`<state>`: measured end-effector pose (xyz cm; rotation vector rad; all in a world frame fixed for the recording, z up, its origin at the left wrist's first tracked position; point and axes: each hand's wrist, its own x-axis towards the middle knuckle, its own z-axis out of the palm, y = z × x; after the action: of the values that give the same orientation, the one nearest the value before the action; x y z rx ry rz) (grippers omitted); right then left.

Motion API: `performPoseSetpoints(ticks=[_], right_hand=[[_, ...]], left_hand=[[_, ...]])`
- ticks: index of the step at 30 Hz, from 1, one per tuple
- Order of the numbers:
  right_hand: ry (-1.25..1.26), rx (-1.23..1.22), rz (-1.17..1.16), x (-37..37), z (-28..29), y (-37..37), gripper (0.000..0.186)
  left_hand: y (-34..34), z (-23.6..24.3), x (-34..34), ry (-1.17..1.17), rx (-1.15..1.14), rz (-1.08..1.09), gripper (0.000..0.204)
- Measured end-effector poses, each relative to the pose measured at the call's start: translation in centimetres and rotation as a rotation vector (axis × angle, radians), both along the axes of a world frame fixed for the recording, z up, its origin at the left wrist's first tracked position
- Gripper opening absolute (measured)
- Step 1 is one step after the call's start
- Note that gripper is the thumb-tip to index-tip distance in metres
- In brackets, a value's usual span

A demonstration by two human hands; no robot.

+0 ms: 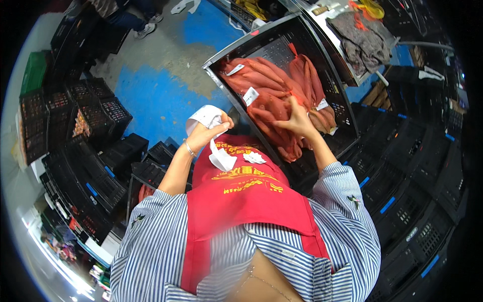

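My left hand [205, 135] is closed around a roll of white paper labels [197, 117], thumb on top. A loose strip of labels [221, 158] hangs from it in front of my red apron [241, 201]. My right hand [298, 122] reaches over a black crate [347, 118] on my right, thumb and forefinger spread apart against a red mesh bag [274, 113] of long reddish produce, whose exact kind I cannot tell. Its other fingers are partly hidden. Several such bags lie in the crate, with white labels [250, 96] on some of them.
A table [322, 20] with a grey cloth [357, 43] stands beyond the crate. Stacked black crates [402, 166] line the right, and more crates [83, 171] stand at left near a green crate [34, 73]. Another person's legs and shoe [145, 31] show on the blue-and-grey floor [151, 93].
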<state>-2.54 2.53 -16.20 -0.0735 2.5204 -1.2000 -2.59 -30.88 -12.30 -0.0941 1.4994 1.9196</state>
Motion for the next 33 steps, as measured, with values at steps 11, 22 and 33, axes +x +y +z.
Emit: performPoseSetpoints(ticks=[11,22,33], right_hand=[[0.023,-0.211,-0.094,0.2,6.6,2.5,0.043],[-0.109,-0.504,0.358,-4.2,13.7,-7.0,0.031],[0.304,0.23,0.521,-18.3,-13.3,-1.3,0.101]], left_hand=[[7.2,-2.9,6.0,0.041,0.009,0.087,0.054],[7.6,4.7,14.3,-0.34,0.413,0.53,0.069],[2.4,2.5,23.6,-0.076,0.866,1.182,0.067]])
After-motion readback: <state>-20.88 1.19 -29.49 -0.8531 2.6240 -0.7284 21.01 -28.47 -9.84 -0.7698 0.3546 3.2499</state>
